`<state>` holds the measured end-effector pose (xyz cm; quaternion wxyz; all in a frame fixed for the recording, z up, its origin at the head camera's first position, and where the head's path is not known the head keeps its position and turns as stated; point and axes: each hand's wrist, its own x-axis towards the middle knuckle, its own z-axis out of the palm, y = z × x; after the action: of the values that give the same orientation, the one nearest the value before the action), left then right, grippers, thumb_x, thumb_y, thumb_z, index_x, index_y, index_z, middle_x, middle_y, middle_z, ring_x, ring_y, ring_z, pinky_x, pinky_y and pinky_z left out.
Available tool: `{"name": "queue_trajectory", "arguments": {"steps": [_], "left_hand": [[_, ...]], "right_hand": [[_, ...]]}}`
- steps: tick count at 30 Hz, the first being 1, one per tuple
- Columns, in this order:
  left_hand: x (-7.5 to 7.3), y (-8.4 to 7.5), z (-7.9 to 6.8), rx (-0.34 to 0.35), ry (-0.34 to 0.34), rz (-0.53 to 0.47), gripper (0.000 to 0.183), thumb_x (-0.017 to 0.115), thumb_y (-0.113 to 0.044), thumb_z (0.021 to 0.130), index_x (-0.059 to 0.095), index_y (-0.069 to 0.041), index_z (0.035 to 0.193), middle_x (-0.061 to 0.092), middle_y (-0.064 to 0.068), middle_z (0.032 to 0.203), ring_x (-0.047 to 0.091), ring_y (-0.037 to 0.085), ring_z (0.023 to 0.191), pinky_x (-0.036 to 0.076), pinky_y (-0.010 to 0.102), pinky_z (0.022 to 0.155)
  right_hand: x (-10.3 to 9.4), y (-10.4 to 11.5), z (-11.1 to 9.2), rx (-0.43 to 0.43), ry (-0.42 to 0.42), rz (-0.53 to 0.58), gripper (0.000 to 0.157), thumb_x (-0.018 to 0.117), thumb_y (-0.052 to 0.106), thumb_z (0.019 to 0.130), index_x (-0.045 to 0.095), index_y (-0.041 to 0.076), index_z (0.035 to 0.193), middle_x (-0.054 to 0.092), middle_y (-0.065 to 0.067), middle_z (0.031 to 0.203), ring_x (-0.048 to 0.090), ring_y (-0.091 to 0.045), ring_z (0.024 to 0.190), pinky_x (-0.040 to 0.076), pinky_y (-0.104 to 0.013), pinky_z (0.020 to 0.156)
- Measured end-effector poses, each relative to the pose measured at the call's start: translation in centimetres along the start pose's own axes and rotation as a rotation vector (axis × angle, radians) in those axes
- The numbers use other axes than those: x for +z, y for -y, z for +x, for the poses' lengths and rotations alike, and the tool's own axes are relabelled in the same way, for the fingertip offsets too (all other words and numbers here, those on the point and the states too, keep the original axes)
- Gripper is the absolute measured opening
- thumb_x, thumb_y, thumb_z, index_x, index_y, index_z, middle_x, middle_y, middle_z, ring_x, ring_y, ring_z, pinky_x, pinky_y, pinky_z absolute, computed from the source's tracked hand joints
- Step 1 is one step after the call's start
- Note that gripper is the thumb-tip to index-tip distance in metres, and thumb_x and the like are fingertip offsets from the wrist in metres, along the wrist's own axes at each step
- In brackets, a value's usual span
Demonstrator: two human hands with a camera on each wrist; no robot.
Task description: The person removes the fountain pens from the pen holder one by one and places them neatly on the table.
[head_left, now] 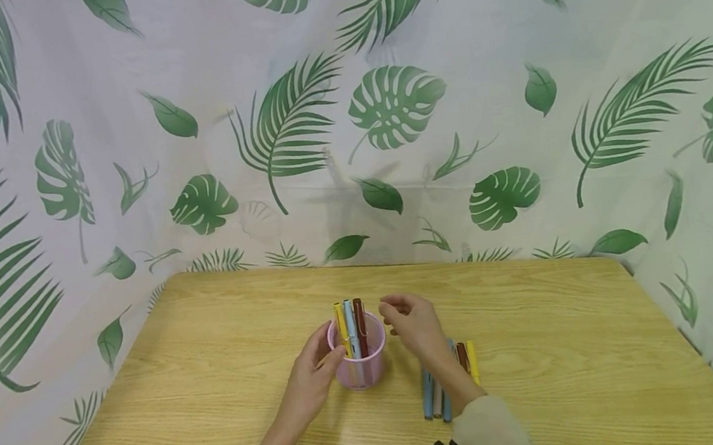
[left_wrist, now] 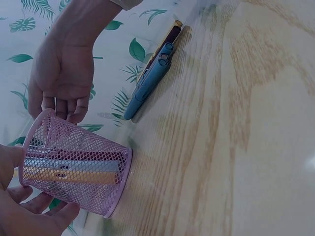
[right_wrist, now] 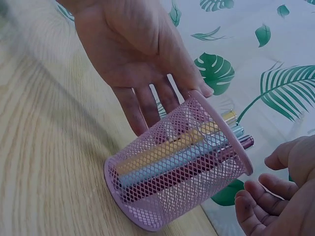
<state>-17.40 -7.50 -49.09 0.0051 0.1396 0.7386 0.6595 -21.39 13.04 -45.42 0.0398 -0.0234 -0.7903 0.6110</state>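
left hand (head_left: 312, 376) grips the pink mesh pen cup (head_left: 376, 367), which stands on the wooden table (head_left: 211, 342). right hand (head_left: 417, 324) is empty, fingers loosely bent, just beside it. yellow, light-blue and dark-red pens (head_left: 351, 326) stand inside; loading is judged part done. further pens (head_left: 427, 395) lie at right, exact count unclear, the right forearm (head_left: 459, 381) partly hiding them.

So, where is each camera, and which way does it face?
Head: worn on the head, facing forward and down at the wooden table; left hand, right hand, sleeves show.
Left wrist: worn there, facing the pink mesh pen cup; both hands show.
Right wrist: worn there, facing the same cup; both hands show.
Both wrist views share the cup and its three pens.
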Motion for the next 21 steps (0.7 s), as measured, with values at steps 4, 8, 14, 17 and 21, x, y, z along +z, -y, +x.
{"name": "queue_trajectory", "arguments": {"steps": [4,8,14,17,21], "left_hand": [[0.0,0.0,0.0,-0.002,-0.003,0.003,0.058,0.056,-0.018,0.108,0.035,0.008,0.155,0.046,0.031,0.151,0.045,0.045,0.140,0.036,0.059,0.117],[0.0,-0.2,0.0,-0.009,-0.001,-0.002,0.058,0.056,-0.018,0.108,0.034,0.007,0.155,0.046,0.030,0.152,0.045,0.045,0.141,0.035,0.059,0.117],[0.1,-0.3,0.1,-0.011,-0.001,-0.014,0.058,0.056,-0.017,0.108,0.034,0.008,0.155,0.046,0.031,0.152,0.045,0.045,0.141,0.035,0.058,0.118],[0.0,-0.3,0.0,-0.012,0.002,-0.009,0.058,0.056,-0.017,0.108,0.034,0.008,0.155,0.046,0.031,0.152,0.044,0.045,0.141,0.034,0.058,0.118],[0.0,-0.3,0.0,-0.013,0.009,-0.005,0.059,0.056,-0.018,0.108,0.033,0.008,0.156,0.044,0.030,0.153,0.043,0.046,0.142,0.034,0.059,0.118]], "right_hand": [[0.6,0.3,0.0,-0.007,0.010,-0.021,0.029,0.066,0.017,0.101,0.070,-0.003,0.122,0.071,-0.013,0.107,0.067,-0.030,0.099,0.062,-0.043,0.086],[1.2,0.6,0.0,-0.028,0.020,-0.060,0.028,0.068,0.018,0.100,0.071,-0.002,0.120,0.071,-0.011,0.105,0.065,-0.024,0.096,0.059,-0.033,0.082],[2.1,0.8,0.0,-0.061,0.034,-0.049,0.029,0.070,0.018,0.099,0.071,-0.002,0.120,0.073,-0.012,0.108,0.066,-0.023,0.099,0.058,-0.037,0.088],[2.5,0.7,0.1,-0.064,0.043,-0.026,0.031,0.072,0.018,0.098,0.070,-0.003,0.121,0.073,-0.013,0.109,0.067,-0.024,0.100,0.059,-0.038,0.089],[2.8,0.4,0.2,-0.058,0.058,-0.011,0.033,0.072,0.020,0.098,0.070,-0.003,0.122,0.073,-0.013,0.110,0.067,-0.022,0.099,0.060,-0.035,0.087]]}}
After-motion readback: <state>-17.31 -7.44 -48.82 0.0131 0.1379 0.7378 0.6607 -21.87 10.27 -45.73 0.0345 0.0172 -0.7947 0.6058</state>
